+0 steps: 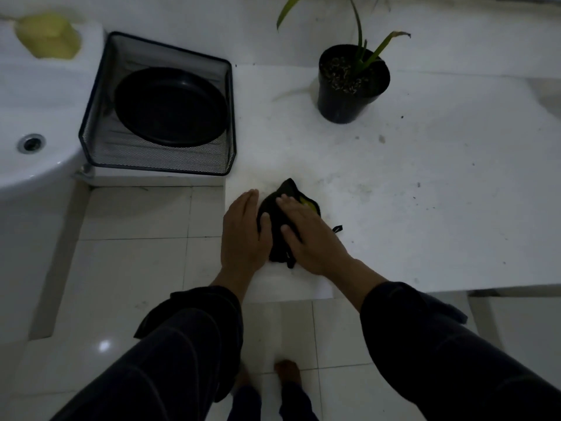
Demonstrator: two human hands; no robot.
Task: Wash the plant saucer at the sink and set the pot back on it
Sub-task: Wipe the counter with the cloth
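The black round saucer (170, 106) leans tilted inside a black wire-mesh basket (158, 161) to the right of the white sink (33, 165). A black pot (349, 92) with a thin green plant stands upright on the white counter (425, 192) at the back. A dark crumpled cloth (280, 220) with a bit of yellow-green showing lies near the counter's front left corner. My left hand (244, 235) lies flat against the cloth's left side. Fingers straight, my right hand (306, 235) presses on top of the cloth.
A yellow-green sponge or cloth (48, 34) sits on the sink's back ledge. The sink drain (30, 143) is at the left. Specks of soil dot the counter. White floor tiles (130, 268) lie below, with my bare feet on them.
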